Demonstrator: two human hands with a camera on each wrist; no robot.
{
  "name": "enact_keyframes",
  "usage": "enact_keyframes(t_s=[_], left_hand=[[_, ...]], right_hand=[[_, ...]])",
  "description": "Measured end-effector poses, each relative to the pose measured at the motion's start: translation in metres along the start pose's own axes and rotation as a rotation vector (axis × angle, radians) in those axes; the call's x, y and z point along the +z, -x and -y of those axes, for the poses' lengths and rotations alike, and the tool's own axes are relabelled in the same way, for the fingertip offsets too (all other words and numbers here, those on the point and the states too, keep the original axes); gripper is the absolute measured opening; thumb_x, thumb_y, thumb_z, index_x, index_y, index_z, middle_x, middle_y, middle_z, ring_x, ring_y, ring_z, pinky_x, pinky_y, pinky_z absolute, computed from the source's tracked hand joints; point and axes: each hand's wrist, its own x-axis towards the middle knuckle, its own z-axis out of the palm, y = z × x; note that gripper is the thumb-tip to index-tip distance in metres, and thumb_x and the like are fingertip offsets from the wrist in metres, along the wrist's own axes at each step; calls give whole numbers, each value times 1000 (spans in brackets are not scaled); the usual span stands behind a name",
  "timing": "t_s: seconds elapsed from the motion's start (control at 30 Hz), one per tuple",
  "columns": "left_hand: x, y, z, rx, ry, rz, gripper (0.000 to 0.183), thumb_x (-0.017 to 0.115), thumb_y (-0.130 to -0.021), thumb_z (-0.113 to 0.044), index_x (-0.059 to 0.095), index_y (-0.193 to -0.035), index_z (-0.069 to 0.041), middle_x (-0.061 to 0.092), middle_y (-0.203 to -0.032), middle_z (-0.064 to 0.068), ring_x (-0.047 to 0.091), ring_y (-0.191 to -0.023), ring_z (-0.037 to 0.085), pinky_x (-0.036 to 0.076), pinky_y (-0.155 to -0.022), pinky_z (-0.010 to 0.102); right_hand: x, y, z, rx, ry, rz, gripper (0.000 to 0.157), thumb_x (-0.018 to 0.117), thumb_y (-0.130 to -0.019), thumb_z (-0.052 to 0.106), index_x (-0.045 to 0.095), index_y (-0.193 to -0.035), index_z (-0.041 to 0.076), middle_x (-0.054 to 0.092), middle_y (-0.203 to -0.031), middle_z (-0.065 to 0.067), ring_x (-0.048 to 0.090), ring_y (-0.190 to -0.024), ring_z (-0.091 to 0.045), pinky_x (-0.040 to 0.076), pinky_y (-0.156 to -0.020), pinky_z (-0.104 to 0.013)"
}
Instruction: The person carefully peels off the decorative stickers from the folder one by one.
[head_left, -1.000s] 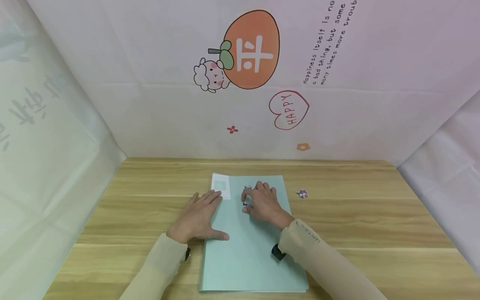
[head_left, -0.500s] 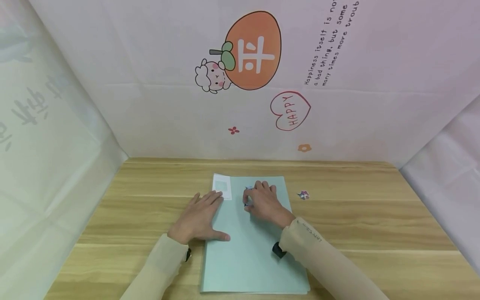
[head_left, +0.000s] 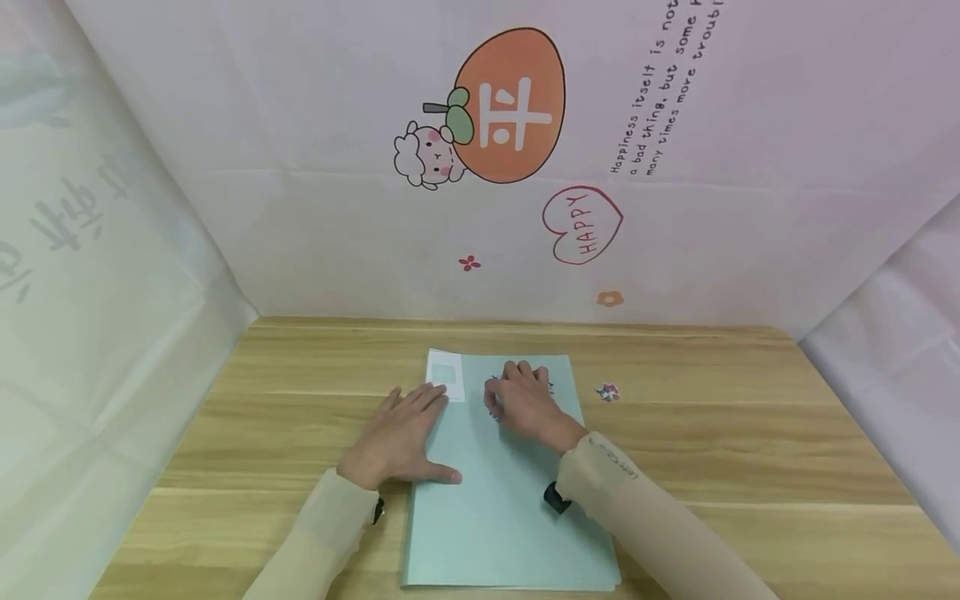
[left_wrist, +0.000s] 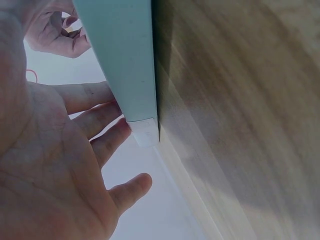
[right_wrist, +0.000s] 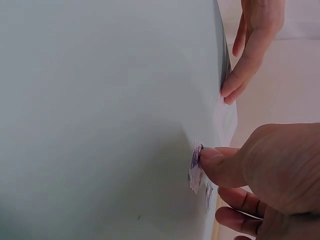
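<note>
Left hand: fingers spread, fairly straight, laid over the left side of the mint folder. Thumb was well apart from the rest, lying on the folder's face. White label sat at the tips of those fingers, on the folder's far left corner; head view had the tips overlapping it. Left wrist view: little finger stood clear of the folder, other fingers against its edge.

Right hand: to the right of the left fingers, apart from them, over the folder's far half. Fingers curled. First sticker lay on the folder, directly at the thumb tip, thumb touching it. Couldn't tell if the index finger pinched it too or the thumb only pressed. Head view showed just slivers of it past the fingers.

Second sticker: also on the folder, just beside those fingers on their right.

Loose sticker: further right of the fingers, off the folder, on the wood-grain surface.
</note>
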Motion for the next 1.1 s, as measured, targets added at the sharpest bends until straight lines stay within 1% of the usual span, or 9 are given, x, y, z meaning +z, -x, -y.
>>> enact_keyframes(t_s=[0.23, 0.47, 0.63, 0.93, 1.1], left_hand=[[0, 0, 0, 4, -4, -7, 112, 79, -70, -73, 45, -152, -4, 37, -161, 9, 30, -150, 29, 19, -120, 60], [-1, 0, -1, 1, 0, -1, 112, 79, -70, -72, 45, -152, -4, 37, -161, 9, 29, -150, 29, 20, -120, 60], [-1, 0, -1, -3, 9, 2, 112, 80, -69, -72, 45, -152, -4, 37, -161, 9, 29, -150, 29, 19, -121, 60], [0, 0, -1, -15, 12, 4, 112, 81, -69, -71, 45, -152, -5, 37, -161, 9, 29, -150, 29, 19, -121, 59], [0, -1, -2, -11, 8, -1, 112, 80, -69, -71, 45, -152, -5, 37, -161, 9, 29, -150, 29, 19, -121, 59]], right_hand=[[-2, 4, -4, -32, -1, 5, 31, 73, -86, 0, 59, -72, 23, 45, -87, 0, 39, -87, -23, 29, -80, -47], [-3, 8, -6, -39, 14, 14, 28, 74, -90, 6, 59, -74, 23, 46, -89, 0, 40, -89, -23, 30, -82, -48], [-4, 10, -6, -41, 40, 10, 28, 74, -90, 6, 58, -75, 24, 45, -89, 0, 40, -88, -23, 30, -82, -48], [-5, 17, -7, -53, 43, 3, 26, 75, -91, 7, 59, -77, 23, 43, -87, 0, 38, -87, -23, 29, -81, -48], [-4, 20, -9, -51, 50, -8, 23, 76, -91, 8, 62, -80, 23, 43, -88, -1, 39, -88, -23, 29, -81, -48]])
